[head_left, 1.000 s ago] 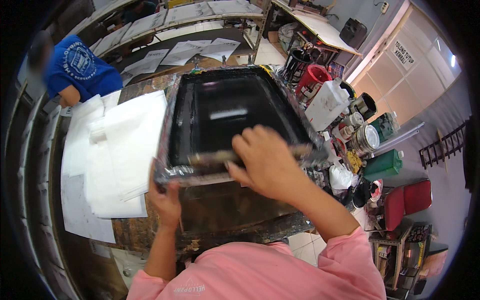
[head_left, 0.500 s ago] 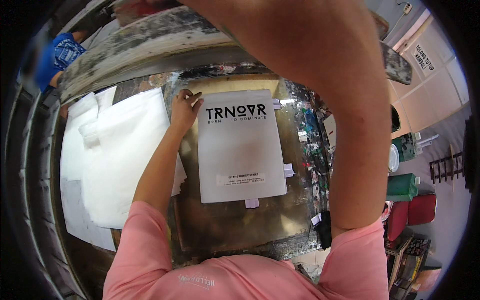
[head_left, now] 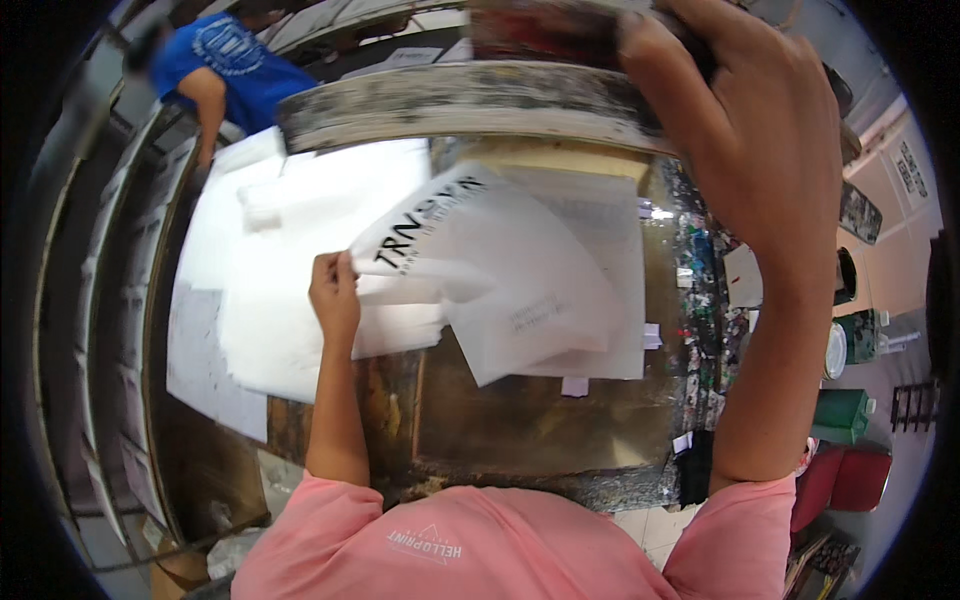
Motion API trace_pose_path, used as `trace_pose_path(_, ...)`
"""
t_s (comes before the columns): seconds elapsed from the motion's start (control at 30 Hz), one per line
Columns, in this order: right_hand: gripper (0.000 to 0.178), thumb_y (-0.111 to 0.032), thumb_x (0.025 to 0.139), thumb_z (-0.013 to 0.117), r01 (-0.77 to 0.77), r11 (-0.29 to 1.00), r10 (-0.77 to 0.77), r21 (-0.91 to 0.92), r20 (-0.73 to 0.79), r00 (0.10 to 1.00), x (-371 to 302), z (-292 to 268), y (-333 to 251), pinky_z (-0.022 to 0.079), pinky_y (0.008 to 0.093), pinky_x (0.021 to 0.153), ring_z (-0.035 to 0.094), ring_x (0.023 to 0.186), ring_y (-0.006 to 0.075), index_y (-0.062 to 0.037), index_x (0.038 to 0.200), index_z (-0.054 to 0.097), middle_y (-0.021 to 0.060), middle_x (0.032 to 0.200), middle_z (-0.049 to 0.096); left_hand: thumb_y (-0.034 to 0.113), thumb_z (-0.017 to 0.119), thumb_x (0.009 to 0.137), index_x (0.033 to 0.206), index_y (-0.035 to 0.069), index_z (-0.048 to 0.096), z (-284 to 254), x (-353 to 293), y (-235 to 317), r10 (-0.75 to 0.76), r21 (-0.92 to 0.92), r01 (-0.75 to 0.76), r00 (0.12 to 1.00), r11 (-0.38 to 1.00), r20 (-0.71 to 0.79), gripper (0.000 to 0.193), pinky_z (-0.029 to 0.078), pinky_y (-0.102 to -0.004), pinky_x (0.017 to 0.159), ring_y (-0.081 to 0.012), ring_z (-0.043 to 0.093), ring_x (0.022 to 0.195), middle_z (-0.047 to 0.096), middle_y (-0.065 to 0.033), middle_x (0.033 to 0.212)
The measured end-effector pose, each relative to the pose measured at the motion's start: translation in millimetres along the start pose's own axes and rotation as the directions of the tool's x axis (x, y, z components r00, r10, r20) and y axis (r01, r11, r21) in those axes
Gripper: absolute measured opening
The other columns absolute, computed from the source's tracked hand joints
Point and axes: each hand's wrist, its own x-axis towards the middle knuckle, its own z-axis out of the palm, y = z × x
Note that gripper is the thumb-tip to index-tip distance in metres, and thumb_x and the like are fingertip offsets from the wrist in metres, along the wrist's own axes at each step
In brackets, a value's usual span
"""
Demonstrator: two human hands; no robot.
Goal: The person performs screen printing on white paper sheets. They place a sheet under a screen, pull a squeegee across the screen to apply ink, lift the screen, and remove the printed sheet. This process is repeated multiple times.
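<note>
My left hand (head_left: pixel 335 290) pinches a corner of a frosted plastic sheet (head_left: pixel 520 270) with black print. The sheet is lifted and bent, slanting from my fingers to the right. Partly under it, a second pale sheet (head_left: pixel 622 270) lies flat on the brownish board (head_left: pixel 530 430), between small lilac tabs (head_left: pixel 575 386). My right hand (head_left: pixel 740 110) is raised at the upper right, closed round a dark, ink-stained wooden bar (head_left: pixel 560 35). Just below that bar, a paint-smeared wooden frame (head_left: pixel 480 105) stands above the board's far edge.
A broad pile of white sheets (head_left: pixel 290 300) lies left of the board. A paint-spattered strip (head_left: pixel 705 310) edges the right side, with a black cloth (head_left: pixel 697 465). Racks (head_left: pixel 120 400) stand at far left. A person in blue (head_left: pixel 235 70) bends beyond. Green jugs (head_left: pixel 842 412) stand right.
My left hand has pulled the printed sheet up and left off the flat stack, turning it. My right hand has come into view on the bar. The whole view has shifted.
</note>
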Motion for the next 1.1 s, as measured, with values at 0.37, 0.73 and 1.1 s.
trace_pose_path(0.37,0.04,-0.038,0.1,0.064,0.111,0.936,-0.11,-0.334,0.021,0.994,-45,-1,-2,0.047,0.0446,0.096,0.068,0.094,0.0393,-0.0024,0.112,0.077,0.0195,0.105,0.077,0.03,0.087,0.093,0.135,0.003,0.067,-161,-14,-28,0.405,0.545,-0.181,0.855,0.819,-0.325,0.055,0.055,-0.0459,0.098,-0.0353,0.068,0.113,0.065,-0.0261,0.13)
trace_pose_path(0.73,0.043,-0.036,0.1,0.053,0.158,0.958,-0.158,-0.24,0.022,0.987,-12,4,11,0.049,0.046,0.078,0.03,0.047,0.0137,-0.015,0.062,0.056,-0.0044,0.052,0.042,0.1,0.059,0.073,0.164,0.008,0.048,122,-164,83,0.329,0.159,-0.843,0.364,0.513,0.871,0.13,-0.003,-0.077,0.128,-0.0418,0.03,0.163,0.036,-0.0192,0.175)
trace_pose_path(1.1,0.047,-0.038,0.102,0.051,0.088,0.97,-0.054,-0.228,0.151,0.987,-2,-2,28,0.05,0.0454,0.078,0.034,0.049,0.0146,-0.0131,0.063,0.057,-0.0027,0.053,0.043,0.101,0.053,0.075,0.164,0.007,0.049,183,-218,118,0.377,-0.047,-0.811,0.219,0.584,0.9,0.13,0.0,-0.0809,0.126,-0.0443,0.032,0.161,0.04,-0.0226,0.171)
